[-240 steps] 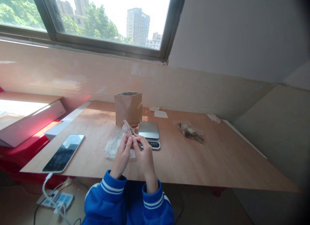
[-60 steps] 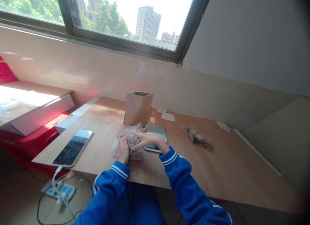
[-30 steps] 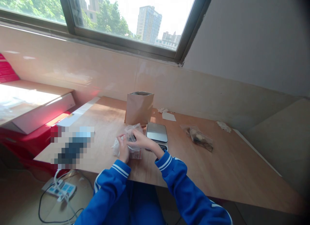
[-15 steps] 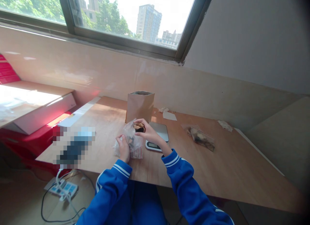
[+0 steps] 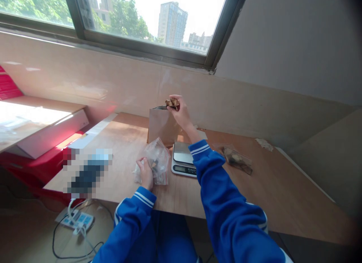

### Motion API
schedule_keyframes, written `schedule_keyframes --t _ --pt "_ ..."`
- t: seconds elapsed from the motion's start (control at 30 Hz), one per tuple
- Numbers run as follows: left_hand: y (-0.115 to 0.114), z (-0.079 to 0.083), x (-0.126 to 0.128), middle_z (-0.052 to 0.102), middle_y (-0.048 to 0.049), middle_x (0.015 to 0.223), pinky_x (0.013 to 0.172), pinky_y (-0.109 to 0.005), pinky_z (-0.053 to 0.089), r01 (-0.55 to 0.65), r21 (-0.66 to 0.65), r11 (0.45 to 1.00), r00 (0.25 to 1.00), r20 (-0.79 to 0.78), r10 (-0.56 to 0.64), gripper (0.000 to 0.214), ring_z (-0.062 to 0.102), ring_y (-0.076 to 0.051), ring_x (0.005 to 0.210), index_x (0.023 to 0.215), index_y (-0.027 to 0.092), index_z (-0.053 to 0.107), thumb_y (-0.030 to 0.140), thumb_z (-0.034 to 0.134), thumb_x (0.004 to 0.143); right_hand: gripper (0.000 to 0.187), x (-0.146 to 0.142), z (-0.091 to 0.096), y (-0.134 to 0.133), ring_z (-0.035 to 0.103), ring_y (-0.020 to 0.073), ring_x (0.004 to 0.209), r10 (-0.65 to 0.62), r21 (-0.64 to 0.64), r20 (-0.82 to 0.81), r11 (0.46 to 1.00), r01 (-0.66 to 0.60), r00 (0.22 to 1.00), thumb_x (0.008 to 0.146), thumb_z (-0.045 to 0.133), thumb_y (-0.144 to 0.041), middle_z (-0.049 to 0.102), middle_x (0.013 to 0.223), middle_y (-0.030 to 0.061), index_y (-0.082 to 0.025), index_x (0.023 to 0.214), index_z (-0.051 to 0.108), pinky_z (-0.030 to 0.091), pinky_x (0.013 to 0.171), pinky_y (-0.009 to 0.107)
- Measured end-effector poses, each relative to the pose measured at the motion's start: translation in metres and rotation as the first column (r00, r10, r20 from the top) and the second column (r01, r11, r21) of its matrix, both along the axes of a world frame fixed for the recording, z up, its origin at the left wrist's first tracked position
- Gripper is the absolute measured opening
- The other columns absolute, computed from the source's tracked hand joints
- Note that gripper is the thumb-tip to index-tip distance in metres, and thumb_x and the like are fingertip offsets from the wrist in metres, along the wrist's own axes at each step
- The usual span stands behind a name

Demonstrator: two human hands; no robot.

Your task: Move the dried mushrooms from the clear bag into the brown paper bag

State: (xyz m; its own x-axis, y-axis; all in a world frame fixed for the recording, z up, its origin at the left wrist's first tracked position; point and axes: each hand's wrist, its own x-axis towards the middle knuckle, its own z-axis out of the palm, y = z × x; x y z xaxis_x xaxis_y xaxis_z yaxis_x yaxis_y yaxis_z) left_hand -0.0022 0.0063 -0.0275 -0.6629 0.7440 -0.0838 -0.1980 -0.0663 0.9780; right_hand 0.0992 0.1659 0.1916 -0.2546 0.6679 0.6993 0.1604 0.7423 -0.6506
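My right hand [image 5: 180, 111] is raised over the open top of a brown paper bag [image 5: 160, 125] standing at the back of the table. Its fingers are pinched shut on a small clump of dried brown pieces [image 5: 172, 103]. My left hand [image 5: 145, 173] rests on the table near the front edge, closed on the side of a clear plastic zip bag [image 5: 157, 159] with a few dark pieces inside. A small digital scale [image 5: 183, 159] lies just right of that bag, under my right forearm.
The wooden table [image 5: 254, 191] also carries a blurred-out phone [image 5: 86, 170] at the left and a second clear bag with brown contents [image 5: 236, 160] at the right. Paper scraps [image 5: 264, 143] lie near the wall. A power strip [image 5: 75, 220] lies on the floor.
My right hand drew dried pieces out of the clear bag and lifted them back over the paper bag's mouth. My left hand stayed on the clear bag.
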Motion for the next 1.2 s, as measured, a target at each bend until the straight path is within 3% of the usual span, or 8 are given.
schedule_keyframes --t 0.1,0.23,0.5,0.73,0.87,0.97,1.07,1.2 --pt "-0.002 0.006 0.002 0.054 -0.0003 0.086 0.074 -0.028 0.046 0.006 -0.031 0.999 1.000 0.024 -0.005 0.033 0.057 -0.016 0.080 0.103 0.025 0.039 0.056 0.036 0.091 0.035 -0.017 0.008 0.027 0.057 0.0191 0.095 -0.060 0.079 0.105 0.996 0.052 0.993 0.078 0.065 -0.026 0.062 0.106 0.0047 -0.022 0.111 0.053 0.047 0.091 0.035" --pt "-0.004 0.013 0.003 0.052 -0.0004 0.088 0.077 -0.028 0.044 0.021 -0.041 0.999 1.000 0.003 -0.020 0.028 0.056 -0.016 0.084 0.104 0.025 0.037 0.050 0.033 0.094 0.032 -0.032 -0.002 0.043 0.059 0.0194 0.092 -0.072 0.067 0.235 0.996 0.058 0.969 0.079 0.062 -0.024 0.064 0.103 0.0061 -0.018 0.109 0.052 0.046 0.088 0.034" --pt "-0.006 0.020 0.003 0.052 -0.0026 0.093 0.082 -0.030 0.043 0.050 -0.062 0.997 0.998 0.027 -0.048 0.024 0.054 -0.017 0.089 0.106 0.023 0.036 0.045 0.031 0.095 0.024 -0.029 -0.008 0.035 0.060 0.0167 0.086 0.090 0.071 0.381 0.989 -0.126 0.920 0.088 0.049 -0.034 0.066 0.097 0.0045 -0.018 0.103 0.058 0.044 0.082 0.028" --pt "-0.005 0.016 0.003 0.052 -0.0016 0.093 0.082 -0.031 0.044 0.045 -0.054 0.998 0.999 0.025 -0.044 0.026 0.055 -0.017 0.090 0.105 0.024 0.036 0.047 0.032 0.095 0.034 -0.027 -0.005 0.028 0.060 0.0162 0.092 0.101 0.083 0.390 0.986 -0.145 0.915 0.096 0.033 -0.038 0.068 0.099 0.0062 -0.017 0.098 0.060 0.043 0.086 0.027" --pt "-0.005 0.016 0.003 0.053 -0.0017 0.092 0.081 -0.030 0.044 0.048 -0.052 0.997 0.998 0.035 -0.046 0.024 0.056 -0.017 0.088 0.105 0.024 0.037 0.046 0.032 0.095 0.025 -0.017 -0.001 0.031 0.060 0.0185 0.089 -0.076 0.107 0.471 0.994 0.029 0.879 0.094 0.040 -0.031 0.068 0.101 0.0065 -0.017 0.106 0.058 0.043 0.085 0.031" --pt "-0.005 0.016 0.003 0.053 -0.0020 0.092 0.081 -0.030 0.044 0.040 -0.052 0.998 0.999 0.029 -0.039 0.024 0.056 -0.017 0.088 0.105 0.024 0.037 0.046 0.033 0.095 0.024 -0.008 0.000 0.034 0.058 0.0228 0.090 -0.254 0.126 0.573 0.967 0.222 0.779 0.093 0.045 -0.030 0.067 0.099 0.0102 -0.015 0.104 0.059 0.041 0.087 0.037" --pt "-0.004 0.016 0.003 0.054 -0.0011 0.091 0.081 -0.030 0.044 0.033 -0.046 0.998 0.999 0.018 -0.032 0.026 0.056 -0.017 0.088 0.105 0.024 0.038 0.048 0.034 0.094 0.029 -0.004 -0.002 0.035 0.054 0.0257 0.100 -0.314 0.179 0.640 0.948 0.262 0.701 0.095 0.041 -0.032 0.064 0.100 0.0121 -0.016 0.092 0.064 0.037 0.092 0.042" --pt "-0.004 0.017 0.003 0.054 0.0003 0.089 0.081 -0.029 0.043 0.033 -0.055 0.998 0.999 0.014 -0.032 0.029 0.056 -0.017 0.087 0.103 0.025 0.039 0.052 0.037 0.092 0.030 -0.005 -0.007 0.033 0.049 0.0267 0.108 -0.391 0.274 0.570 0.920 0.281 0.723 0.095 0.042 -0.033 0.055 0.114 0.0144 -0.015 0.103 0.064 0.036 0.095 0.042"
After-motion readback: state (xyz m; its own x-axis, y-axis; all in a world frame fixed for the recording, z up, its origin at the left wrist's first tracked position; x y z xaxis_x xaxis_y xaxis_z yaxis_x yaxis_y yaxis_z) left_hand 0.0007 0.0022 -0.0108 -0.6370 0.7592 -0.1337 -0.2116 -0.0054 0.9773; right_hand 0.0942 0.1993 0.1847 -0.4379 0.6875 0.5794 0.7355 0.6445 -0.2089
